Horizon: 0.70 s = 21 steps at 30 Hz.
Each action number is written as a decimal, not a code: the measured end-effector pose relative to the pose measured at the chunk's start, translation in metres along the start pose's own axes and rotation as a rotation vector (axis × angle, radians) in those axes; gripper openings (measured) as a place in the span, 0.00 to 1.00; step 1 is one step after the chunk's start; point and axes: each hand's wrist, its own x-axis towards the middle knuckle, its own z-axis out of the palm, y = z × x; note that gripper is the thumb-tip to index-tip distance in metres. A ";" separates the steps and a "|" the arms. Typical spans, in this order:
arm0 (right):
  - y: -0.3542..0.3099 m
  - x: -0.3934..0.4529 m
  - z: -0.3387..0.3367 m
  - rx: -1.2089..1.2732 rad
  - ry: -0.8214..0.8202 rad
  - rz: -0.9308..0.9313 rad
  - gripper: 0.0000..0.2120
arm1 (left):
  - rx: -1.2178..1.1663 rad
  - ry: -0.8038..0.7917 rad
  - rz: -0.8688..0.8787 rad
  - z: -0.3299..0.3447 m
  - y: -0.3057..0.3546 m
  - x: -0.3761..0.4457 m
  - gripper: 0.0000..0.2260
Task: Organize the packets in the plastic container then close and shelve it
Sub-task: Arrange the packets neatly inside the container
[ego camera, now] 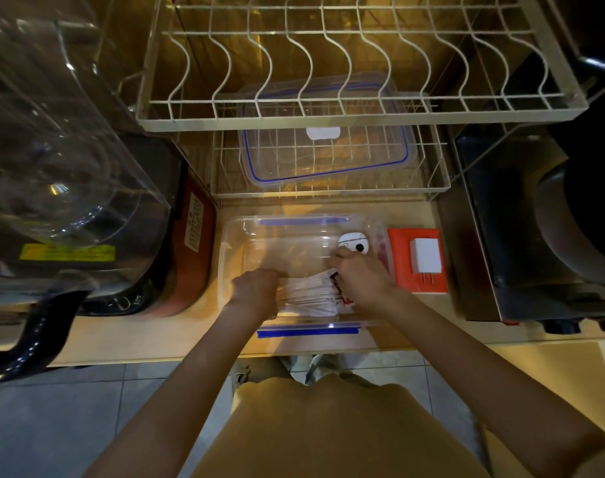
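A clear plastic container (232, 236) with blue clips stands open on the wooden counter in front of me. Inside it, near the front wall, a row of white packets (311, 293) stands on edge. My left hand (256, 291) presses against the left end of the row. My right hand (359, 277) holds the right end, fingers curled over the packets. One more white packet with red and black print (354, 242) lies at the container's far right. The clear lid with a blue seal (328, 146) rests on the lower wire rack behind the container.
A white wire dish rack (328, 112) hangs above the lid. A red box with a white charger picture (418, 260) sits right of the container. A glass-lidded appliance (70, 167) fills the left, and dark cookware (553, 219) the right.
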 end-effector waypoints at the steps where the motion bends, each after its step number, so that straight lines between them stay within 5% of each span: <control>1: 0.001 0.000 0.001 0.001 0.010 -0.012 0.19 | -0.015 0.009 0.004 -0.001 0.000 -0.001 0.30; 21: -0.018 0.018 0.008 -0.114 0.028 -0.150 0.18 | 0.004 0.174 0.088 0.008 -0.004 -0.006 0.28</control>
